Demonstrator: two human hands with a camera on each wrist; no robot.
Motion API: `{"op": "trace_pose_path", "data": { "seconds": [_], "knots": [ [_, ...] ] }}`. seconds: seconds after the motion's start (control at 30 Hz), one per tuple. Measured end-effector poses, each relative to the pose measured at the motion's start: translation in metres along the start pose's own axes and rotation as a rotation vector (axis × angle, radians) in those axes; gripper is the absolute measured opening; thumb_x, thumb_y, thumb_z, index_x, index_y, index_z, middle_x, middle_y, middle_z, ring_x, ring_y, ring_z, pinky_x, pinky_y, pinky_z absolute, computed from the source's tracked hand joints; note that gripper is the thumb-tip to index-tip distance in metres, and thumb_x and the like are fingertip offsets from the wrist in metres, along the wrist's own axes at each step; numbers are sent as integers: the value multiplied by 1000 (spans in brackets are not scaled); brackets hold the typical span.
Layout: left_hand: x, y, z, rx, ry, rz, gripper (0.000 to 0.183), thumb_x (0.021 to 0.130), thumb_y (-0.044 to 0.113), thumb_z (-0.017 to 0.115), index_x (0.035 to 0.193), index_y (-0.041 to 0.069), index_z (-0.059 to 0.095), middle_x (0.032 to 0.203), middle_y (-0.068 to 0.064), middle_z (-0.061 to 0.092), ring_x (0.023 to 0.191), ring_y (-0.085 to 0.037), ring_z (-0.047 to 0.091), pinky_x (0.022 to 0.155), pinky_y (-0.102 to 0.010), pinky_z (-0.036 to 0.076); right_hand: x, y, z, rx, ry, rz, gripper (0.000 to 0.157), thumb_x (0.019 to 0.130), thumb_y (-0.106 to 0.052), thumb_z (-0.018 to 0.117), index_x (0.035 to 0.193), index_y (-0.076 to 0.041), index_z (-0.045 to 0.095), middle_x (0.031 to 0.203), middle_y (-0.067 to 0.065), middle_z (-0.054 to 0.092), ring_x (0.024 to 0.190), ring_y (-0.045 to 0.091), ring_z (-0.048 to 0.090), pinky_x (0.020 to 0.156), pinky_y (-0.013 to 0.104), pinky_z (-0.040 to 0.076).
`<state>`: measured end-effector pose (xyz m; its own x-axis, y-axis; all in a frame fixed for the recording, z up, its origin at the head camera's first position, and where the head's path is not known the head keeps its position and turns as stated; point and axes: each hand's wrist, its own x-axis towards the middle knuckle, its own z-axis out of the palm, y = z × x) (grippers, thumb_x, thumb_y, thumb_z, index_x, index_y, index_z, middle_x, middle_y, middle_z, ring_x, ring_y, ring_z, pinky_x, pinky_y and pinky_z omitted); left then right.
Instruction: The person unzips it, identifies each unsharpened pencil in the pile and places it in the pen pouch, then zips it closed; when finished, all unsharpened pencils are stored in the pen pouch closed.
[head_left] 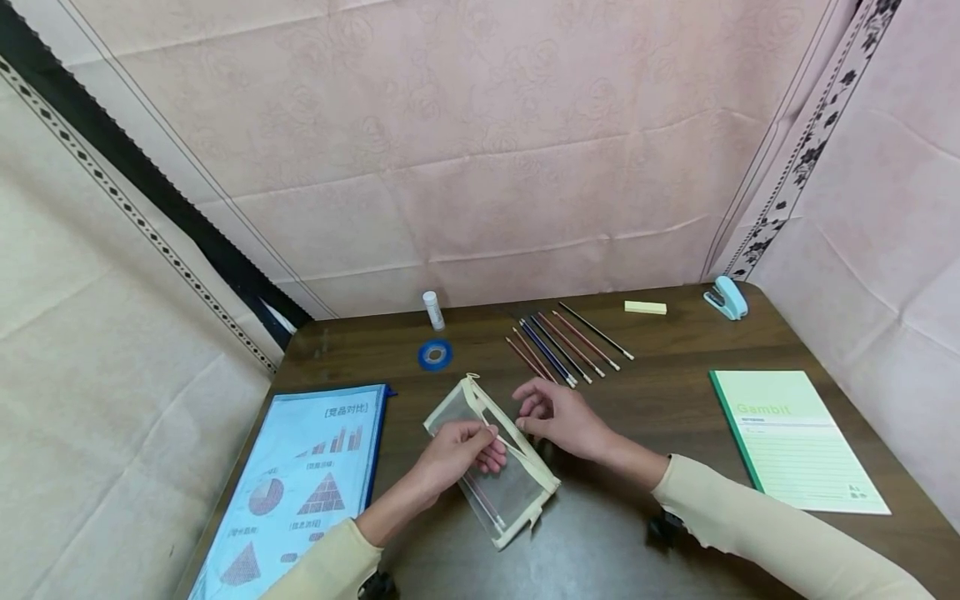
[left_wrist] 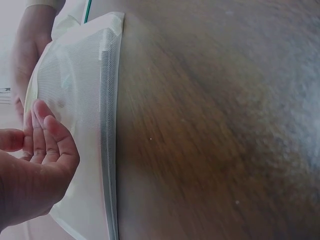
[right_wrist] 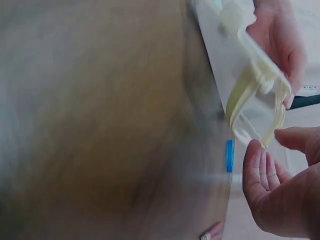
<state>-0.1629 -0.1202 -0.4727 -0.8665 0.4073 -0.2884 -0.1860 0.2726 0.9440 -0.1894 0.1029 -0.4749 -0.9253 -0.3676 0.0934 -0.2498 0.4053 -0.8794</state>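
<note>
A cream mesh pencil pouch point(head_left: 517, 483) is tilted over the front middle of the table, its zipper opening gaping. Slender pale pink sticks, probably pencils, show through its mesh. My left hand point(head_left: 465, 450) pinches one edge of the opening between thumb and fingers. On the other side hovers my right hand point(head_left: 558, 417), fingers bent and thumb apart from them, close to the opening's edge. In the right wrist view the rim of the pouch point(right_wrist: 242, 100) comes near the right fingertips; contact is hard to make out. Several pencils point(head_left: 573, 346) lie side by side behind the hands.
A blue tape roll point(head_left: 435, 355) and a white glue stick point(head_left: 433, 311) are at the back. A yellow block point(head_left: 645, 307) and a light blue stapler point(head_left: 726, 298) sit back right. Left is a blue document folder point(head_left: 300, 483); right, a green notebook point(head_left: 798, 442).
</note>
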Motion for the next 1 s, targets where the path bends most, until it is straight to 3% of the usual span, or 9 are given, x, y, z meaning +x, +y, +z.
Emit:
{"op": "trace_pose_path", "data": {
  "seconds": [0.2, 0.4, 0.6, 0.77, 1.0],
  "knots": [
    [0, 1, 0, 9, 13, -9, 36, 98, 35, 53, 94, 4, 70, 87, -10, 73, 77, -16, 70, 74, -34, 58, 10, 0, -17, -140, 87, -71, 34, 84, -27, 75, 114, -27, 59, 92, -6, 66, 79, 9, 63, 68, 25, 53],
    [2, 1, 1, 15, 19, -14, 34, 100, 31, 51, 93, 4, 70, 86, -10, 73, 76, -16, 70, 74, -35, 58, 25, 10, -38, -169, 180, -83, 34, 86, -34, 71, 117, -27, 60, 96, -7, 68, 83, 11, 64, 68, 27, 52],
    [1, -1, 3, 7, 16, -5, 34, 100, 30, 50, 93, 3, 70, 86, -11, 73, 75, -15, 70, 74, -35, 58, 41, 34, -56, -139, 239, -53, 39, 87, -37, 70, 122, -22, 61, 106, 4, 71, 89, 18, 67, 69, 31, 53],
    [2, -2, 3, 0, 1, 8, 35, 99, 32, 51, 93, 2, 69, 86, -10, 73, 75, -15, 70, 72, -32, 58, 52, 50, -66, -122, 256, -27, 37, 89, -24, 69, 124, -22, 59, 114, 12, 69, 94, 21, 67, 77, 39, 55],
    [1, -2, 4, -1, -2, 3, 34, 99, 33, 53, 93, 4, 70, 86, -10, 73, 76, -15, 70, 73, -32, 58, 66, 66, -75, -132, 236, -32, 42, 89, 1, 63, 129, -7, 55, 118, 18, 66, 101, 28, 67, 86, 45, 55]
  ]
}}
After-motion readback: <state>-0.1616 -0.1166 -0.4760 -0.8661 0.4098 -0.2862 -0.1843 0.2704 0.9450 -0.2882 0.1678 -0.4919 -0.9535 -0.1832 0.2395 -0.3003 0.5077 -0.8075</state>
